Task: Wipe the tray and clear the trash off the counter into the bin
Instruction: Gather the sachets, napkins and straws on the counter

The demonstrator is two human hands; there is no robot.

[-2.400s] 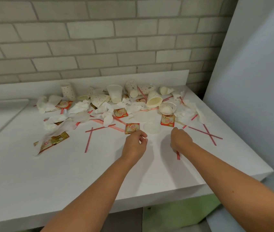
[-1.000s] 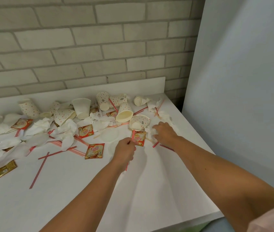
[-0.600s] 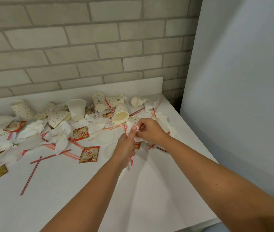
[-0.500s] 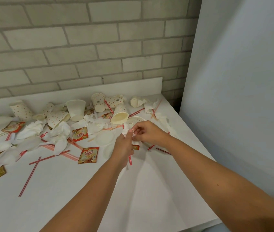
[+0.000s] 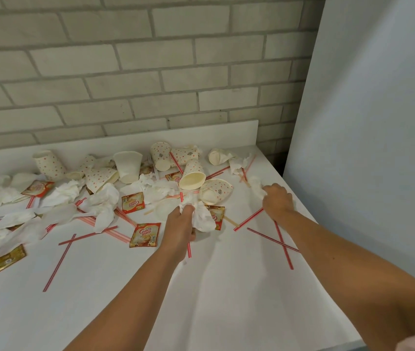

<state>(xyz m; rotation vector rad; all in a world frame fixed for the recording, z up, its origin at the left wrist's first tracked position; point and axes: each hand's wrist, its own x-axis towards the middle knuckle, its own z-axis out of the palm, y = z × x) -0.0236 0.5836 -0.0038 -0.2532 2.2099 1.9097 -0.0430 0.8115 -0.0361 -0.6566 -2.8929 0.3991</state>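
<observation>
Clutching crumpled white napkin (image 5: 202, 216) plus thin red-striped straw (image 5: 189, 249), left hand (image 5: 180, 228) grip closed around both, hovering over white table (image 5: 125, 300). Right hand (image 5: 277, 201) reaching to table's right edge, grip pinching second wrinkled tissue (image 5: 256, 186). Dotted paper cups (image 5: 191, 174), glossy red sachets (image 5: 145, 234), striped straws lying scattered near brick wall (image 5: 125, 59).

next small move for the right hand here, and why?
Probably close the right hand on the crumpled napkin under its fingertips and lift it off the counter. The left hand already holds a wad of napkins and a red-striped straw, so it is busy, and no bin is in view yet.
</observation>
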